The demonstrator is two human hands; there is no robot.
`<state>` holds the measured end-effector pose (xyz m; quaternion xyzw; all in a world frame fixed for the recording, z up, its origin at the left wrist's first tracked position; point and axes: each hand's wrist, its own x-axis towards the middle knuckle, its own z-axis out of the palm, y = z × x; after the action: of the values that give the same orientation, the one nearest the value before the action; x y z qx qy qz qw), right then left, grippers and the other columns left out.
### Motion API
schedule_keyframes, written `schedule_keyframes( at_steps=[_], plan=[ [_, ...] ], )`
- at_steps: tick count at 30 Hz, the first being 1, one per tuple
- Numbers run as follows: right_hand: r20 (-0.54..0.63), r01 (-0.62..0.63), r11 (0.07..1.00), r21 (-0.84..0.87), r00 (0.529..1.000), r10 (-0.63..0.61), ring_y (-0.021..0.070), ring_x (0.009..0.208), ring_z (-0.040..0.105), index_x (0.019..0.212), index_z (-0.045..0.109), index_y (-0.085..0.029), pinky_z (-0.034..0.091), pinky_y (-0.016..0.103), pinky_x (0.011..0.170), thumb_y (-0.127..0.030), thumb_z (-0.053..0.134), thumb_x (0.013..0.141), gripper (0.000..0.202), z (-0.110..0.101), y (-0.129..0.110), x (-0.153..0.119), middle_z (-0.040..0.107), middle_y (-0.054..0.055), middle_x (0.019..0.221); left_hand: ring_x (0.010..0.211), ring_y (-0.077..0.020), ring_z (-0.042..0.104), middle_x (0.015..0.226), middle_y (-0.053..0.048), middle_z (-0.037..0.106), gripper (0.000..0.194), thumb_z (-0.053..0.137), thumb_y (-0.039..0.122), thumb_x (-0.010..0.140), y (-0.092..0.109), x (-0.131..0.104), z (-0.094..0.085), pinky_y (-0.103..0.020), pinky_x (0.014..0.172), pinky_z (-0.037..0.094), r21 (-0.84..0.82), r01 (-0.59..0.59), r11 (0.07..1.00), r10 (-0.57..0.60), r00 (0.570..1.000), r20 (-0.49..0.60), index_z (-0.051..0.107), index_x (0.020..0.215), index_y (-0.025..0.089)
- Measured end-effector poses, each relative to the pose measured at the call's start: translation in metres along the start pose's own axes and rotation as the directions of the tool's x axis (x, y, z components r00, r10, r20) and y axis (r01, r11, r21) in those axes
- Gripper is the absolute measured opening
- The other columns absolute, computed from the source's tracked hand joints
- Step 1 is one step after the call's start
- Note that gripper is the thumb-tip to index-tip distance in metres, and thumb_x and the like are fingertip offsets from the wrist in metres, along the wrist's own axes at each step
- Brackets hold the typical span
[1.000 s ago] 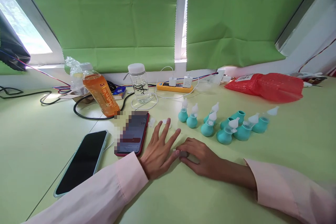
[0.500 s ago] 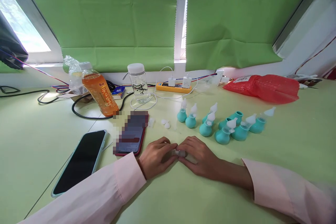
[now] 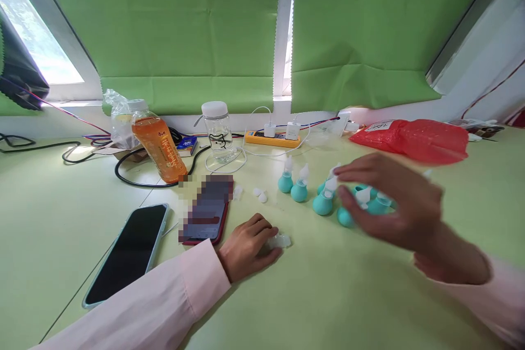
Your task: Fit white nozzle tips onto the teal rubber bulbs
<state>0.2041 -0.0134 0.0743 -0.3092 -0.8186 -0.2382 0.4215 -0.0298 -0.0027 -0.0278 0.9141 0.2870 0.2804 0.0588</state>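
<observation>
One small clear piece [image 3: 282, 241] lies on the bench [image 3: 311, 295] under the left hand [image 3: 246, 251], whose bent fingers cover its left end; whether they grip it I can't tell. Benchtop stretches from there to the right sleeve [image 3: 459, 292], room enough to slide across. The right hand [image 3: 397, 202], blurred, hangs by the teal bulbs [image 3: 286, 182], thumb and fingers apart; contact is hard to judge. Three bulb bodies show whole, the others partly hidden. Beyond the left hand sit two white bits [image 3: 263, 197]; leftward, two phones [image 3: 127, 254], one partly pixelated, and two bottles [image 3: 159, 147] farther back.
</observation>
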Motion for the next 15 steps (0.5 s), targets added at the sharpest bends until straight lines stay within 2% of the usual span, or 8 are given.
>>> schedule_keyframes(
  at_steps=[3,5,7,8,10,11,13,15],
  plan=[
    [0.131,-0.09,0.983,-0.16,0.985,0.111,0.0156,0.073,0.06,0.081,0.057,-0.022,0.047,0.028,0.065,-0.023,0.053,0.073,0.009,-0.03,0.028,0.012,0.064,0.0,0.075,0.074,-0.0187,0.052,0.074,-0.009,0.061,0.017,0.054,0.024,0.073,0.0,0.001,0.0,-0.031,0.062,0.05,0.003,-0.009,1.0,0.009,1.0,-0.022,0.058,0.084,0.011],
    [0.265,-0.189,0.938,-0.292,0.926,0.269,0.019,0.076,0.06,0.084,0.059,-0.024,0.047,0.031,0.062,-0.036,0.053,0.071,0.019,-0.038,0.047,0.012,0.065,0.0,0.082,0.073,-0.0185,0.051,0.072,-0.009,0.061,0.016,0.054,0.023,0.072,0.0,0.001,0.001,-0.031,0.061,0.05,-0.003,-0.021,1.0,0.021,0.999,-0.044,0.059,0.082,0.01],
    [0.449,-0.248,0.896,-0.37,0.796,0.406,0.0212,0.078,0.06,0.088,0.061,-0.026,0.047,0.034,0.065,-0.043,0.054,0.069,0.027,-0.039,0.064,0.007,0.065,0.0,0.086,0.073,-0.0184,0.051,0.071,-0.009,0.061,0.015,0.054,0.022,0.071,0.0,0.001,0.002,-0.031,0.061,0.049,-0.013,-0.032,0.999,0.031,0.998,-0.06,0.058,0.081,0.01],
    [0.564,-0.255,0.892,-0.373,0.701,0.437,0.0217,0.08,0.06,0.091,0.061,-0.028,0.048,0.035,0.065,-0.044,0.052,0.07,0.028,-0.038,0.071,0.004,0.065,-0.001,0.092,0.072,-0.0183,0.051,0.071,-0.009,0.061,0.015,0.054,0.021,0.071,0.0,0.001,0.003,-0.031,0.061,0.049,-0.017,-0.036,0.999,0.034,0.997,-0.063,0.058,0.08,0.01],
    [0.739,-0.276,0.898,-0.343,0.511,0.439,0.0215,0.087,0.059,0.1,0.059,-0.031,0.048,0.034,0.067,-0.041,0.046,0.076,0.029,-0.036,0.082,-0.001,0.061,-0.001,0.104,0.072,-0.0181,0.05,0.071,-0.009,0.061,0.014,0.054,0.02,0.07,-0.001,0.001,0.003,-0.03,0.06,0.049,-0.023,-0.04,0.999,0.039,0.997,-0.059,0.058,0.08,0.011],
    [0.789,-0.29,0.902,-0.321,0.444,0.424,0.0212,0.091,0.058,0.104,0.057,-0.032,0.049,0.034,0.069,-0.039,0.044,0.077,0.03,-0.036,0.086,-0.002,0.059,-0.002,0.109,0.072,-0.018,0.05,0.071,-0.008,0.061,0.014,0.054,0.02,0.07,-0.001,0.001,0.003,-0.03,0.06,0.049,-0.024,-0.042,0.999,0.04,0.998,-0.055,0.058,0.08,0.011],
    [0.837,-0.328,0.904,-0.274,0.382,0.392,0.0205,0.098,0.054,0.108,0.054,-0.033,0.048,0.032,0.075,-0.037,0.042,0.08,0.031,-0.038,0.09,-0.001,0.055,-0.003,0.115,0.072,-0.018,0.05,0.071,-0.008,0.061,0.014,0.054,0.019,0.069,0.0,0.001,0.002,-0.031,0.061,0.049,-0.025,-0.045,0.999,0.044,0.998,-0.045,0.058,0.08,0.011],
    [0.857,-0.368,0.902,-0.224,0.367,0.362,0.0199,0.102,0.052,0.108,0.054,-0.032,0.048,0.031,0.079,-0.038,0.039,0.081,0.032,-0.039,0.089,0.002,0.055,-0.002,0.116,0.072,-0.0182,0.05,0.072,-0.009,0.061,0.014,0.054,0.02,0.07,0.0,0.001,0.002,-0.031,0.061,0.049,-0.023,-0.05,0.999,0.049,0.998,-0.036,0.058,0.081,0.011]
  ],
)
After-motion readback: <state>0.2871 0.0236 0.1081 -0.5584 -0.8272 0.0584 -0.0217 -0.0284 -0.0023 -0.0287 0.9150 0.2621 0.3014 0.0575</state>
